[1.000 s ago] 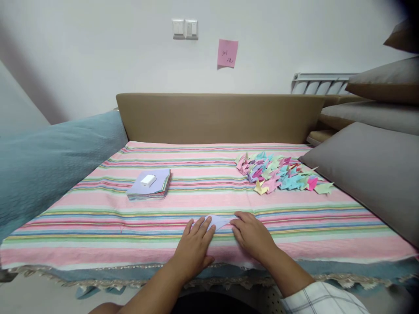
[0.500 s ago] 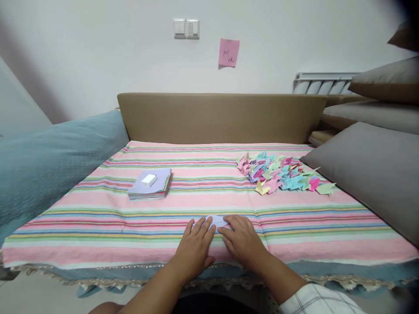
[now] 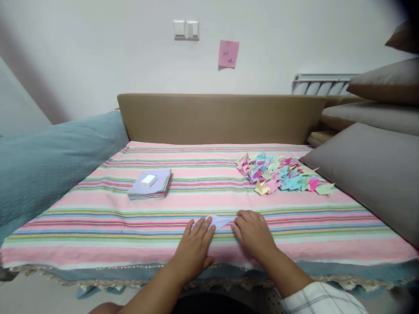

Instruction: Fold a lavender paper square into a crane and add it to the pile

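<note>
A folded lavender sheet of paper lies on the striped cloth in front of me, narrowing to a point on the right. My left hand rests on its left part, fingers stretched out and flat, hiding that end. At the right tip is my right hand, its fingers bent and close together around the point; the exact contact is partly hidden by the hand.
On the left, a stack of coloured paper bears a small white block. Many folded paper figures cluster at right, near grey cushions. A blue bolster borders the left, a brown backrest the rear of the striped cloth.
My right hand has slid rightward along the folded paper to its tip, uncovering more of its right side, and its fingers are more bent. My left hand stays in place.
</note>
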Action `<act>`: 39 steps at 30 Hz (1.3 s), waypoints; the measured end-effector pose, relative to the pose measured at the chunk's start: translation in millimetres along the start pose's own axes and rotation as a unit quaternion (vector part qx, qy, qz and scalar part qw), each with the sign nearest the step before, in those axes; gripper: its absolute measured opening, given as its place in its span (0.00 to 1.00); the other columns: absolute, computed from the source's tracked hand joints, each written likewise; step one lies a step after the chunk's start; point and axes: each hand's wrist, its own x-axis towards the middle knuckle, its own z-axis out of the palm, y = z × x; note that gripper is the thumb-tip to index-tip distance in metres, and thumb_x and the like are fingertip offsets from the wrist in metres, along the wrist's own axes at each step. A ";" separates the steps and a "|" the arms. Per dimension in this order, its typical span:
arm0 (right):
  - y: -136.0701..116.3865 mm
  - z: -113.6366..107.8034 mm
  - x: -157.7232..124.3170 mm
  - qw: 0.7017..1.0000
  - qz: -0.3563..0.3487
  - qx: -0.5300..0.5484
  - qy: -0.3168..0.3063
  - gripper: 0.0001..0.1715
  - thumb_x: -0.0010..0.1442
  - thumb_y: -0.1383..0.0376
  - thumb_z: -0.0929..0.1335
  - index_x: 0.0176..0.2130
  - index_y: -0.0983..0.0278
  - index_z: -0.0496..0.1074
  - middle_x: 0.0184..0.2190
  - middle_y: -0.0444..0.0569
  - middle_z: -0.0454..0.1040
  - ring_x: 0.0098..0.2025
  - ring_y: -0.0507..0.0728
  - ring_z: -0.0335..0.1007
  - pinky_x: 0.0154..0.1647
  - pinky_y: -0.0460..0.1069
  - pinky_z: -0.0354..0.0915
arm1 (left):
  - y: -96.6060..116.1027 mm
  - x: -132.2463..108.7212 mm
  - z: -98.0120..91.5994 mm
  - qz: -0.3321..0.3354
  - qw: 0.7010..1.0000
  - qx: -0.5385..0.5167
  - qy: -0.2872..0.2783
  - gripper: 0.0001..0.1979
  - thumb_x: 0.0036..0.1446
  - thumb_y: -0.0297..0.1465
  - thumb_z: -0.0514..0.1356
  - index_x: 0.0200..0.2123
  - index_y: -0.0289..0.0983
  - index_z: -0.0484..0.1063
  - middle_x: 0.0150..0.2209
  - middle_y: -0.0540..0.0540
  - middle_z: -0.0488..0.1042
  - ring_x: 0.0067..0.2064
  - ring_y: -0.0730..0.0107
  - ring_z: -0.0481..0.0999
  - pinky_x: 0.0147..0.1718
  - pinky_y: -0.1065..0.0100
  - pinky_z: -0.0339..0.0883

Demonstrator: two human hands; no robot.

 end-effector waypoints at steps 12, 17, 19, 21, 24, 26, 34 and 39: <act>-8.4 16.1 -5.4 0.961 -0.188 0.116 -0.166 0.31 0.62 0.61 0.61 0.62 0.64 0.53 0.64 0.51 0.52 0.66 0.59 0.43 0.64 0.62 0.44 | -4.6 -3.2 4.5 0.018 1.000 -0.011 0.012 0.41 0.48 0.35 0.63 0.63 0.41 0.48 0.66 0.42 0.47 0.66 0.51 0.45 0.61 0.45 0.40; -6.8 10.6 -4.1 0.957 -0.173 0.141 -0.184 0.30 0.61 0.60 0.62 0.61 0.63 0.56 0.64 0.52 0.51 0.66 0.59 0.42 0.65 0.61 0.42 | -9.8 -14.2 1.9 0.011 0.999 -0.028 0.036 0.40 0.46 0.31 0.65 0.61 0.49 0.51 0.66 0.43 0.46 0.66 0.49 0.43 0.60 0.44 0.42; -7.6 10.6 -4.1 0.957 -0.169 0.145 -0.186 0.30 0.61 0.60 0.63 0.61 0.62 0.57 0.64 0.52 0.52 0.66 0.59 0.42 0.65 0.61 0.42 | -10.9 -17.8 1.5 -0.003 0.998 -0.037 0.048 0.38 0.47 0.31 0.65 0.60 0.49 0.54 0.66 0.42 0.46 0.66 0.48 0.44 0.60 0.43 0.44; -8.6 11.1 -4.2 0.957 -0.163 0.144 -0.189 0.30 0.60 0.60 0.63 0.61 0.63 0.57 0.64 0.53 0.52 0.66 0.59 0.42 0.65 0.61 0.41 | -11.4 -19.7 1.3 -0.018 0.997 -0.045 0.055 0.37 0.46 0.30 0.66 0.59 0.50 0.56 0.66 0.42 0.45 0.65 0.46 0.46 0.59 0.43 0.47; -10.2 10.8 -4.3 0.958 -0.159 0.140 -0.196 0.31 0.60 0.61 0.64 0.61 0.64 0.57 0.64 0.53 0.51 0.66 0.59 0.42 0.65 0.62 0.41 | -11.2 -20.6 0.7 -0.046 0.996 -0.049 0.058 0.37 0.44 0.29 0.67 0.58 0.50 0.58 0.66 0.41 0.45 0.65 0.44 0.47 0.58 0.43 0.49; -11.1 10.3 -4.3 0.958 -0.159 0.136 -0.196 0.32 0.59 0.61 0.64 0.61 0.64 0.57 0.64 0.53 0.51 0.66 0.59 0.41 0.65 0.62 0.42 | -10.8 -20.8 -0.7 -0.065 0.995 -0.045 0.059 0.38 0.43 0.30 0.68 0.57 0.51 0.59 0.66 0.41 0.45 0.64 0.43 0.48 0.58 0.44 0.50; -11.7 12.9 -5.5 0.960 -0.158 0.130 -0.193 0.32 0.58 0.62 0.64 0.61 0.63 0.57 0.64 0.53 0.51 0.66 0.60 0.42 0.65 0.62 0.42 | -13.0 -23.8 -14.5 -0.136 0.990 -0.034 0.028 0.34 0.42 0.33 0.68 0.55 0.51 0.63 0.65 0.40 0.48 0.63 0.42 0.51 0.55 0.46 0.55; -12.9 12.1 -5.5 0.960 -0.154 0.129 -0.193 0.32 0.58 0.62 0.65 0.60 0.63 0.57 0.64 0.53 0.51 0.66 0.59 0.42 0.65 0.62 0.42 | -18.1 -26.2 -20.6 -0.158 0.987 -0.032 0.017 0.33 0.42 0.35 0.69 0.54 0.49 0.65 0.65 0.41 0.50 0.63 0.43 0.54 0.54 0.48 0.57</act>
